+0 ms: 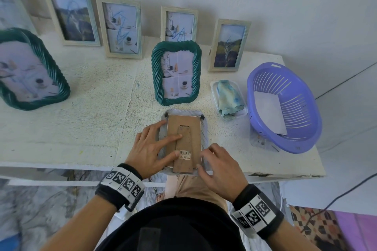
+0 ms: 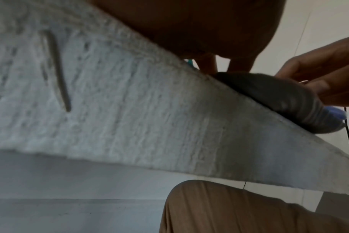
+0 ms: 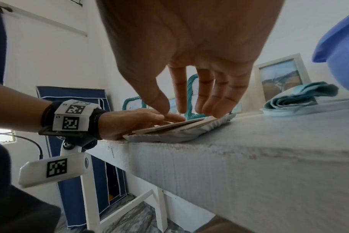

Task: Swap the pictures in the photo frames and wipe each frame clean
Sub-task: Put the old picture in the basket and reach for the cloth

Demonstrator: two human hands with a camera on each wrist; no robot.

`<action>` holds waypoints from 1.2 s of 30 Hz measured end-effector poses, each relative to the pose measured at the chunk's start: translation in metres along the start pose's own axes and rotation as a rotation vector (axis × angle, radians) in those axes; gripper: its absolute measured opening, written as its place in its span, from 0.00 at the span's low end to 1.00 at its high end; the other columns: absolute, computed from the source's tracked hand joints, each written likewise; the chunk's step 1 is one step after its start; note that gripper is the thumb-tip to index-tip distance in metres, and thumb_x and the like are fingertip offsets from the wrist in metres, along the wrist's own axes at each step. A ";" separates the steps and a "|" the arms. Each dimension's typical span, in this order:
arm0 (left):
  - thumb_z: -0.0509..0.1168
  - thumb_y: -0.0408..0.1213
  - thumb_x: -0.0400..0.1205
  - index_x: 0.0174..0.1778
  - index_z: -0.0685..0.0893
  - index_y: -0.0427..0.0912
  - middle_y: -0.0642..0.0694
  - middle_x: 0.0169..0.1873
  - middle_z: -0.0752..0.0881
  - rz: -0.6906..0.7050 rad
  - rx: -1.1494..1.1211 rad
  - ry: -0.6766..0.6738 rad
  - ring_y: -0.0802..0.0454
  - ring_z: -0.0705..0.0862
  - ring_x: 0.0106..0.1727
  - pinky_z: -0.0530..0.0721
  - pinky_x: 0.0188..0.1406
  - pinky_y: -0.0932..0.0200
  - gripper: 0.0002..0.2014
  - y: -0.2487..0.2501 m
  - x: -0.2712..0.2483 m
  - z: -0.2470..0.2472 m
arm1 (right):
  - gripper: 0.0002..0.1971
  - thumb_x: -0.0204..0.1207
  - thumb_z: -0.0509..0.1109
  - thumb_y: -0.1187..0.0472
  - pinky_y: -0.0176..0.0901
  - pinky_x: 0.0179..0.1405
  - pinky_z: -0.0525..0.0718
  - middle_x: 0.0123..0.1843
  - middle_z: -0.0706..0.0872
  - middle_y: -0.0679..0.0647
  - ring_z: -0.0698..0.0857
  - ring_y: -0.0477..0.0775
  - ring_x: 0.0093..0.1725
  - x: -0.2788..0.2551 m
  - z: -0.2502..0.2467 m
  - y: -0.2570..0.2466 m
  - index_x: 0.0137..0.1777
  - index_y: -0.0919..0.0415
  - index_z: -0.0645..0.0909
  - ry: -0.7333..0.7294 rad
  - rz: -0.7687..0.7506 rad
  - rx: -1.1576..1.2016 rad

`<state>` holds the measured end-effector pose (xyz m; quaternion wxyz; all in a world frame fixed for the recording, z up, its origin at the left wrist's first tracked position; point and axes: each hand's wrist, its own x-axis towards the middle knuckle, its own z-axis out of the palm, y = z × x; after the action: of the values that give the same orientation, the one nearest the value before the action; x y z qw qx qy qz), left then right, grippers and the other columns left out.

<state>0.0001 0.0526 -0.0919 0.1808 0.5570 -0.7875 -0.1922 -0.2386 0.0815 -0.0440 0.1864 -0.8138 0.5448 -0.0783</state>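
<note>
A pale ribbed photo frame (image 1: 204, 126) lies face down at the table's front edge, its brown cardboard backing (image 1: 192, 128) and stand facing up. My left hand (image 1: 159, 144) rests flat on the backing with straight, spread fingers. My right hand (image 1: 212, 159) touches the frame's near right corner with its fingertips and grips nothing. In the right wrist view the right hand's fingers (image 3: 209, 108) point down onto the frame (image 3: 179, 135), with the left hand (image 3: 133, 119) beyond. A blue-green cloth (image 1: 229, 98) lies in a white tray (image 1: 213, 87) to the right.
A green ribbed frame (image 1: 176, 73) stands just behind the face-down one, and a larger green frame (image 1: 30, 71) stands far left. Several pale wooden frames (image 1: 122, 26) line the wall. A purple basket (image 1: 285, 144) holding white paper (image 1: 269, 112) sits at the right end.
</note>
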 end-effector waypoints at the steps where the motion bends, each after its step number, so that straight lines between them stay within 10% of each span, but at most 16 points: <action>1: 0.53 0.67 0.81 0.72 0.74 0.71 0.49 0.79 0.64 -0.002 -0.021 0.004 0.45 0.67 0.74 0.72 0.67 0.43 0.23 -0.001 0.000 0.000 | 0.13 0.76 0.60 0.48 0.36 0.36 0.78 0.50 0.76 0.49 0.75 0.48 0.45 0.003 -0.002 -0.003 0.54 0.53 0.79 0.007 -0.029 -0.007; 8: 0.59 0.53 0.78 0.79 0.68 0.61 0.46 0.80 0.63 0.002 -0.189 0.002 0.45 0.66 0.76 0.72 0.70 0.40 0.30 -0.016 0.000 -0.014 | 0.17 0.77 0.60 0.46 0.45 0.42 0.83 0.55 0.77 0.52 0.75 0.52 0.49 0.015 0.004 -0.006 0.57 0.53 0.83 -0.054 -0.094 -0.057; 36: 0.56 0.73 0.73 0.83 0.53 0.68 0.52 0.85 0.45 0.003 -0.037 -0.172 0.56 0.41 0.84 0.50 0.76 0.50 0.41 -0.028 -0.013 -0.015 | 0.14 0.77 0.60 0.50 0.39 0.36 0.81 0.54 0.77 0.50 0.76 0.50 0.45 0.016 0.010 -0.004 0.55 0.53 0.84 -0.006 -0.090 0.010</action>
<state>0.0341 0.0550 -0.0941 0.1230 0.5340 -0.7972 -0.2534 -0.2255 0.0703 -0.0530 0.1882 -0.8370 0.5065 -0.0869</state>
